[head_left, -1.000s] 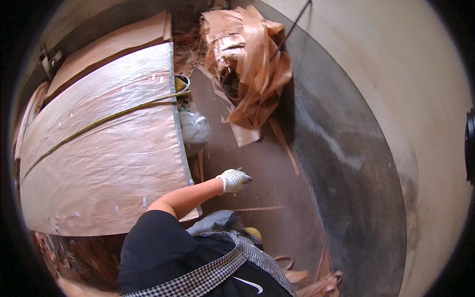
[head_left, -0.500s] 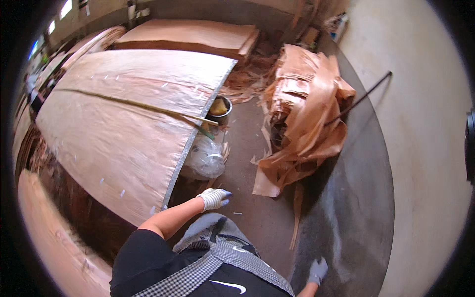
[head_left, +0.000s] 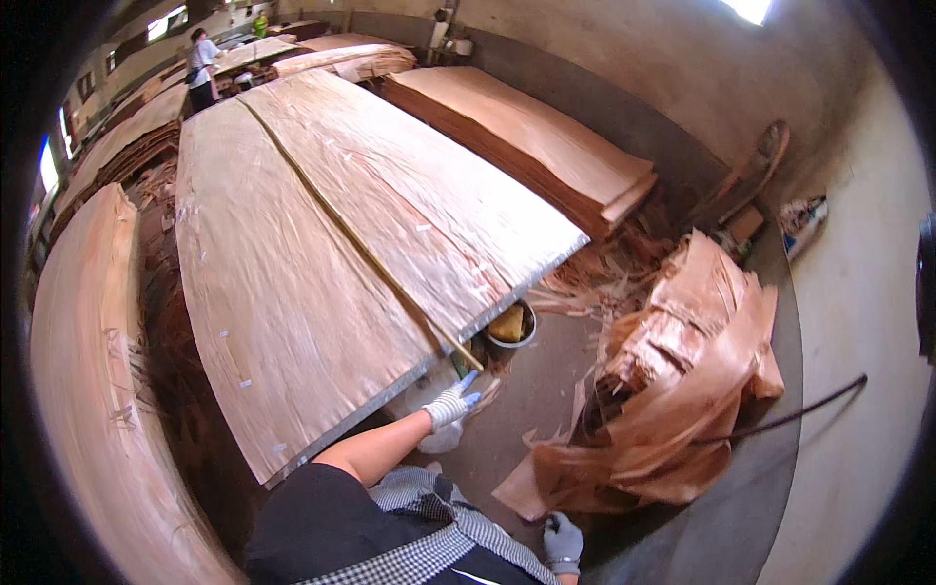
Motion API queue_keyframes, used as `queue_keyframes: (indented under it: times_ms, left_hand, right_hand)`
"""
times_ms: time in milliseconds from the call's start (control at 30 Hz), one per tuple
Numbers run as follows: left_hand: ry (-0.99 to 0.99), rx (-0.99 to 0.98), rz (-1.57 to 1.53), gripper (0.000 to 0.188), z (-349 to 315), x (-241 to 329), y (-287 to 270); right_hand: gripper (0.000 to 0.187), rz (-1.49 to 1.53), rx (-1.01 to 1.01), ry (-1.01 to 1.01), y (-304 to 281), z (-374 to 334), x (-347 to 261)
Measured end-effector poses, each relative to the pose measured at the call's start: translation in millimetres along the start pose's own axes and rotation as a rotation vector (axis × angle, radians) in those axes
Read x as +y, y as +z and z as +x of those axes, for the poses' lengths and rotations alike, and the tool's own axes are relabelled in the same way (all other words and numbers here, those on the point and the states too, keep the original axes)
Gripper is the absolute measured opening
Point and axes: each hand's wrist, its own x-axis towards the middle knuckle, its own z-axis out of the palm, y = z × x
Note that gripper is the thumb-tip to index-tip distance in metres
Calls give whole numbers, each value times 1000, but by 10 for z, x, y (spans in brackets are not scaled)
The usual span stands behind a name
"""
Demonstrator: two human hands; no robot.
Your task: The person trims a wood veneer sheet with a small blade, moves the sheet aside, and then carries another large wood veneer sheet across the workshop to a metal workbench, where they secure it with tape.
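Observation:
My left hand [head_left: 451, 405], in a striped glove with blue fingertips, reaches out with its fingers stretched and apart. Just beyond them is the near end of a long thin wooden pole [head_left: 390, 280]; whether they touch is unclear. The pole lies along a large pale wood veneer sheet [head_left: 292, 322] on a raised, metal-edged surface, its end jutting past the edge. My right hand [head_left: 563, 541], in a grey glove, hangs low with loosely curled fingers and nothing visible in it. Closest to it is the lower corner of a heap of crumpled reddish veneer [head_left: 697, 419].
Behind the pole's end, a bucket [head_left: 531, 327] holds something yellowish; a clear plastic bag [head_left: 441, 439] sits below my left hand. Veneer stacks stand at the left [head_left: 93, 361] and back [head_left: 526, 136]. A dark rod [head_left: 809, 408] sticks out from the heap toward the wall. A person [head_left: 202, 68] stands far off.
My view has swung left and up, showing more of the room. My left hand has come up to the pole's end. My right hand now appears close to the veneer heap's lower corner.

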Motion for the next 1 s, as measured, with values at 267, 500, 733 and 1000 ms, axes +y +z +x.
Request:
queue_keyframes:
  times_ms: [267, 500, 733, 1000]
  left_hand:
    - [-385, 473, -679, 24, 1059, -198, 62]
    - [-130, 500, -335, 31, 267, 1044, 503]
    - [-12, 93, 266, 48, 9, 1861, 581]
    - [-467, 734, 200, 37, -970, 1389, 292]
  right_hand:
    - [20, 137, -101, -244, -284, 1022, 229]
    - [30, 961, -790, 73, -255, 2692, -251]
    - [28, 813, -1229, -40, -106, 3329, -1105]
    - [42, 778, -1295, -555, -432, 2923, -1411]
